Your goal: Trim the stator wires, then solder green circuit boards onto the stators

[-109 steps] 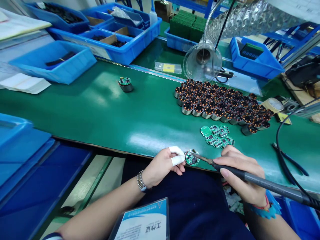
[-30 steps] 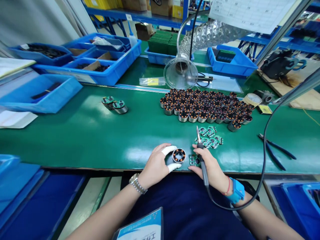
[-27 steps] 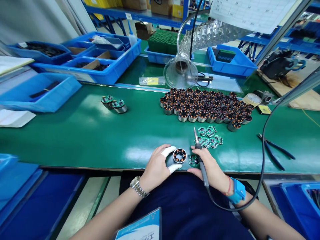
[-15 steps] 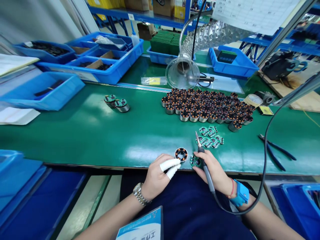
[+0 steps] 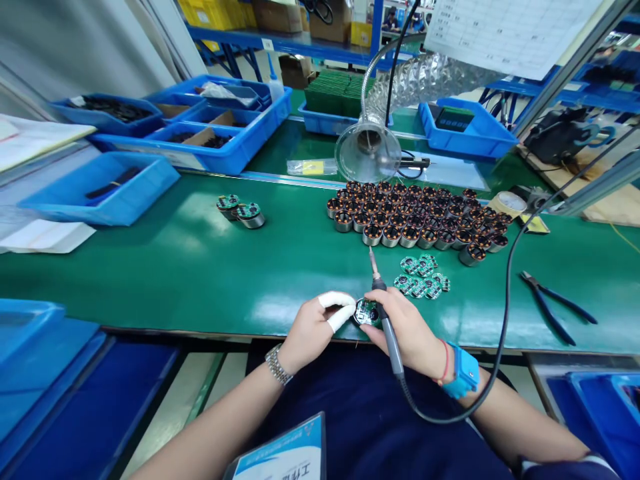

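Note:
At the front edge of the bench, my right hand is closed around a soldering iron, its tip pointing away from me. The thumb and a finger of that hand also hold a small round green circuit board, which lies over a motor stator that is mostly hidden beneath it. My left hand, with white finger cots on thumb and forefinger, pinches at the left edge of the stator and board. Just beyond lie several loose circuit boards. Rows of motor stators stand behind those.
Two stators with boards stand to the left. Cutting pliers lie at the right. A clear fume hood hangs behind the stators. Blue bins line the left and back. The iron's cable loops past my right forearm.
My right hand has moved left with the soldering iron and circuit board, bringing the board from beside the stator onto it. My left hand remains by the stator.

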{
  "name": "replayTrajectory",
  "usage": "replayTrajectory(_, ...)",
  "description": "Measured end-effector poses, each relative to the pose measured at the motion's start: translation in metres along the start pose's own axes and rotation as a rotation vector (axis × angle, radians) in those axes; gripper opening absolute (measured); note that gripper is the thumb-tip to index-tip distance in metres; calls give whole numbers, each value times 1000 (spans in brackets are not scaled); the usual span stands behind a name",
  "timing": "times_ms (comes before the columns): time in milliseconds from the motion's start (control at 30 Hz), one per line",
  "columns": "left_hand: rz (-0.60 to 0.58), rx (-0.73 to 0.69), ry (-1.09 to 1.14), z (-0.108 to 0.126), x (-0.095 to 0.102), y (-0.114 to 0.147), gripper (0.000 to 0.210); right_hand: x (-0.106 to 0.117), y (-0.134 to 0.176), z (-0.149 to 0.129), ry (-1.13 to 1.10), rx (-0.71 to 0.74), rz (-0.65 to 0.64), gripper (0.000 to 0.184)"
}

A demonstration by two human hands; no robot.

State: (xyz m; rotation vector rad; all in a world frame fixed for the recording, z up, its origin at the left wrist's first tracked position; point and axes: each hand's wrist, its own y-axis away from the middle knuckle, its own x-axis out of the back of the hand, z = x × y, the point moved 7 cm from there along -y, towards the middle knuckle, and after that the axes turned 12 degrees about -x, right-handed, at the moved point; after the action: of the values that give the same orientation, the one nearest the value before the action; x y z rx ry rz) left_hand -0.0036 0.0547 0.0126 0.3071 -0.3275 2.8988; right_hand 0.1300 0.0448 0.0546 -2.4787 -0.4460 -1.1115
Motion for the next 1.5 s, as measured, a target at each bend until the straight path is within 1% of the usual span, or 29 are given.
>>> replayTrajectory(67,38,21,-5,-1,-1,7,14,0,1,2,-14,21,-28,42)
replayTrajectory(100,58,9,-22,-1,-1,12,14,0,1,2,-24,39,-44,42)
replayTrajectory(167,83,-82,-91,5,-2,19,13,2,2,4,-39,79,-78,42)
replayTrajectory(233,71,-222,-170,15,-4,21,13,3,2,6,-51,97,-97,41)
replayTrajectory(267,58,-266,-196,18,-5,20,13,3,2,7,-58,95,-102,41)
replayTrajectory(300,42,-271,-203,18,-5,17,14,3,2,8,-64,89,-104,42)
replayTrajectory(333,27,-232,-187,16,-5,14,14,3,2,8,-67,82,-105,42)
replayTrajectory(400,16,-76,-102,6,-4,8,14,2,3,9,-66,72,-101,43)
replayTrajectory(433,24,-3,-46,1,-3,7,14,1,3,9,-63,68,-99,44)
replayTrajectory(467,40,40,1,-1,-2,7,14,0,3,10,-61,62,-93,43)
replayTrajectory(567,114,48,59,0,2,8,12,0,4,10,-54,43,-75,43)
replayTrajectory(600,122,60,76,1,2,9,12,0,4,10,-52,38,-72,43)
replayTrajectory(633,115,93,105,-1,1,10,13,0,4,10,-50,34,-71,43)
replayTrajectory(700,74,212,203,-7,-6,11,14,2,5,9,-49,35,-69,45)
replayTrajectory(767,20,318,308,-12,-12,9,16,6,3,6,-60,46,-35,46)
replayTrajectory(800,-4,345,351,-13,-14,7,16,8,2,5,-65,51,-9,44)
replayTrajectory(900,-65,345,428,-13,-17,-1,17,12,-6,-2,-66,92,52,34)
replayTrajectory(1033,-85,323,433,-13,-16,-5,18,4,-12,-10,-28,174,32,28)
replayTrajectory(1233,-12,361,474,-18,-16,2,19,0,-7,-8,-53,88,43,27)
replayTrajectory(1300,-10,364,494,-17,-17,2,17,6,-4,-12,-76,65,72,23)
replayTrajectory(1367,-13,362,476,-17,-17,2,16,17,-1,-15,-110,57,141,21)
replayTrajectory(1433,-15,357,438,-17,-16,1,16,30,3,-18,-128,54,210,24)
replayTrajectory(1500,-15,348,412,-17,-15,0,16,41,8,-20,-127,58,234,31)
